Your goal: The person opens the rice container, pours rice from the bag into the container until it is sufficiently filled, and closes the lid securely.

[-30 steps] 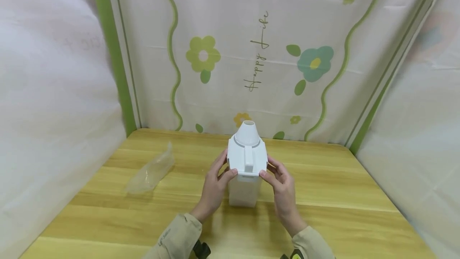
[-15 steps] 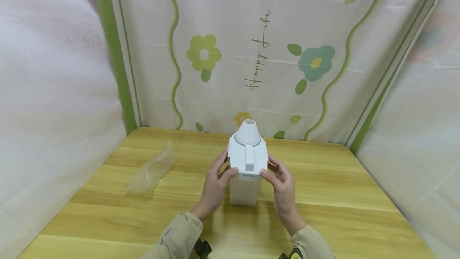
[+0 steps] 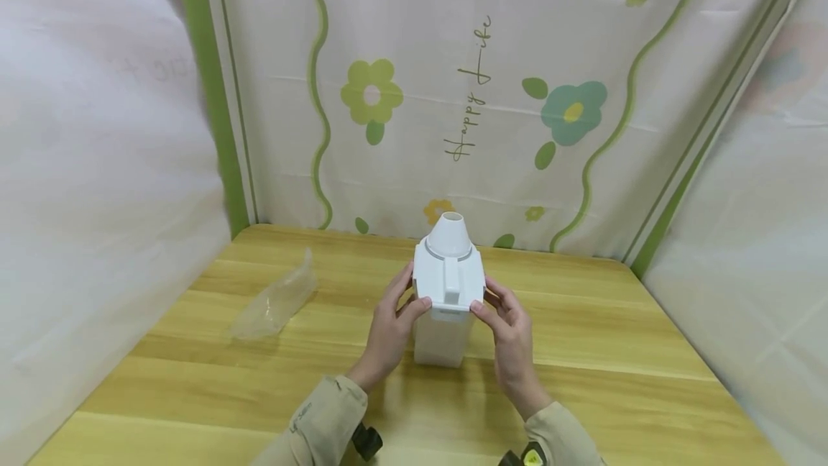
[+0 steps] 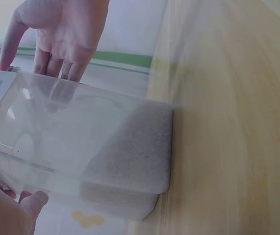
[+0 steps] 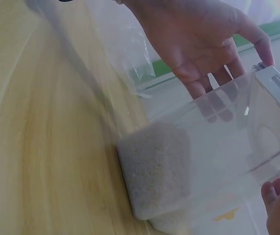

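A clear plastic storage container (image 3: 442, 344) stands upright on the table in front of me, wearing a white lid (image 3: 428, 275) with a cone-shaped spout (image 3: 449, 237) at its far end. Pale, rice-like grains (image 4: 137, 147) fill its lower part, sloping in the left wrist view. My left hand (image 3: 388, 333) holds the left side of the lid, thumb on its near corner and fingers along the side. Mirroring it, my right hand (image 3: 514, 344) grips the right side, thumb at the other near corner. Fingertips of both hands are partly hidden behind the container.
A crumpled transparent plastic bag (image 3: 274, 304) lies on the wooden table (image 3: 614, 336), left of the container. Patterned white fabric (image 3: 414, 128) hangs behind the table, and more fabric encloses it on both sides.
Both hands keep the same hold on the container's lid. The whole head view shifts slightly, with the container appearing a little higher and farther right.
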{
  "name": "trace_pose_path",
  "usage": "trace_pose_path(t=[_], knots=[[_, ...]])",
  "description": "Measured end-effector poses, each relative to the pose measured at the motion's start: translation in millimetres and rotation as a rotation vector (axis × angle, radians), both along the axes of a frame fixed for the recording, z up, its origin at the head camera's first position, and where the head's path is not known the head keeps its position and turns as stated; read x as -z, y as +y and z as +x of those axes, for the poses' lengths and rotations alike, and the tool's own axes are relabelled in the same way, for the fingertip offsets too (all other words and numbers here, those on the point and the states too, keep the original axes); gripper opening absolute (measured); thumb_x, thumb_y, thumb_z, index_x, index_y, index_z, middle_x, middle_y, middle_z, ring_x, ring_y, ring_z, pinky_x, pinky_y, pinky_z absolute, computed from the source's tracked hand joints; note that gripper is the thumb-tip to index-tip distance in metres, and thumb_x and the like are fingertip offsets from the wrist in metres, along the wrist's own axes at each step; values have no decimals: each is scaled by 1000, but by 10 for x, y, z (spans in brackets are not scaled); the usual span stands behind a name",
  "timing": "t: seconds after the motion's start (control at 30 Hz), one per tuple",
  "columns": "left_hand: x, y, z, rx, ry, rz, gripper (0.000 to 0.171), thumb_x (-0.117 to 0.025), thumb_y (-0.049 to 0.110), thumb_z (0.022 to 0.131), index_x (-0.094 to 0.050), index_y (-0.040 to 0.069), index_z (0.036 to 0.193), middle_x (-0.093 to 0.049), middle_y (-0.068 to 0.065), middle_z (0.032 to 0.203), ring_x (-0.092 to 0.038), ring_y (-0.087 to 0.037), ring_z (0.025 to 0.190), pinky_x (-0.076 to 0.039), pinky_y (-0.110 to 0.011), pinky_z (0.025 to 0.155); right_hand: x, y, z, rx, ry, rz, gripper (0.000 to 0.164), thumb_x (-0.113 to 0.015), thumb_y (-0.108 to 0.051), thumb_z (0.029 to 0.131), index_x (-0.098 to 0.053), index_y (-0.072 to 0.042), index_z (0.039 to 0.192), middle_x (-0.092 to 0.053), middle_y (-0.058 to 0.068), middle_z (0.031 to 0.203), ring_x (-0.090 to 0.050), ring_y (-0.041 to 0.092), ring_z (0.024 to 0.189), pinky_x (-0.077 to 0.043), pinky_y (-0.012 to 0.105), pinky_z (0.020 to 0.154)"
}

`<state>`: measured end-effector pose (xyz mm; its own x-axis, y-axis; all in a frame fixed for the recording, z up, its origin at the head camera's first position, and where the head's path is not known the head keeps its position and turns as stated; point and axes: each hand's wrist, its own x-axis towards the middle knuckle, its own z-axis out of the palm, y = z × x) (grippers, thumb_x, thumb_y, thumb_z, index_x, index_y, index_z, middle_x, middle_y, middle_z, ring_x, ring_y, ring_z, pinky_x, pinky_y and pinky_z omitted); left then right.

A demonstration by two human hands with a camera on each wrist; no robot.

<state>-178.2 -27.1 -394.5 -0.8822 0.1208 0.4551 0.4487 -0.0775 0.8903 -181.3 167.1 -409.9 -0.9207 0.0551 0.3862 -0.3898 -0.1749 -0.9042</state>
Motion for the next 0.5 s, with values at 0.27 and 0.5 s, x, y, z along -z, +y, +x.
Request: trace_pose_path(t=[0.27,0.5], knots=[[139,16,-107,-16,17,3,63,-60,16,98,-31,6,153,-32,-8,155,-39,-27,132,-41,-38,106,-17,2,-5,-1,8,2,46,-63,-2,91,-52,3,135,-54,16,133,-48,34,123,-47,33,98],[233,28,-159,-23,30,5,66,-61,23,98,-30,8,154,-32,-4,155,-40,-25,132,-40,-43,106,4,4,-1,-2,13,2,46,-64,-2,91,-52,2,136,-53,15,134,-48,34,124,-47,32,98]])
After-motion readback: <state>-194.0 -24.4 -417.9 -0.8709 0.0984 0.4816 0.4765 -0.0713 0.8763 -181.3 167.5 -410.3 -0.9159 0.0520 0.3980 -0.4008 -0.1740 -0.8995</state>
